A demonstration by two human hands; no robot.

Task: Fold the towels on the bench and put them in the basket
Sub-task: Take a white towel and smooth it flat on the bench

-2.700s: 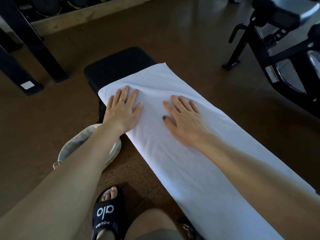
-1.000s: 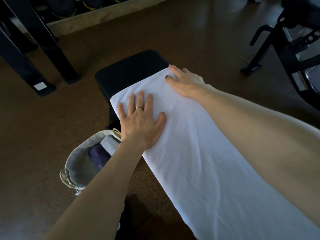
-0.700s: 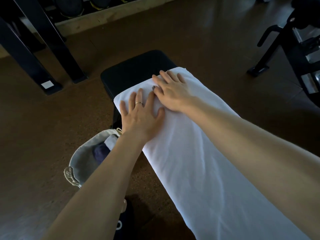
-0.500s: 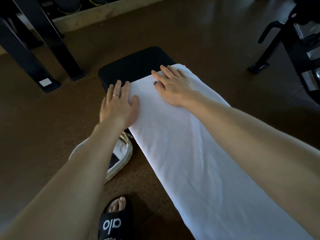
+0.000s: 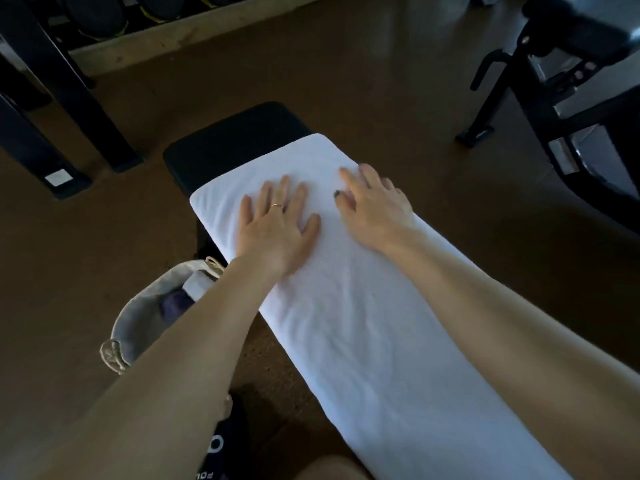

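Observation:
A long white towel (image 5: 363, 323) lies lengthwise on the black bench (image 5: 239, 140), folded to a narrow strip that covers the pad except its far end. My left hand (image 5: 277, 226) presses flat on the towel near its far left edge, fingers spread, a ring on one finger. My right hand (image 5: 374, 206) lies flat beside it on the towel's far right part. A pale fabric basket (image 5: 138, 320) stands on the floor left of the bench, with a dark and a white folded cloth inside, partly hidden by my left forearm.
Brown floor surrounds the bench. Black rack legs (image 5: 69, 98) stand at the far left, and a black exercise machine frame (image 5: 554, 109) at the right. My foot in a black sandal (image 5: 221, 445) is on the floor near the basket.
My left hand has moved from the towel's left edge back onto the towel. My right hand has slid towards the right edge. Both stay flat on the cloth.

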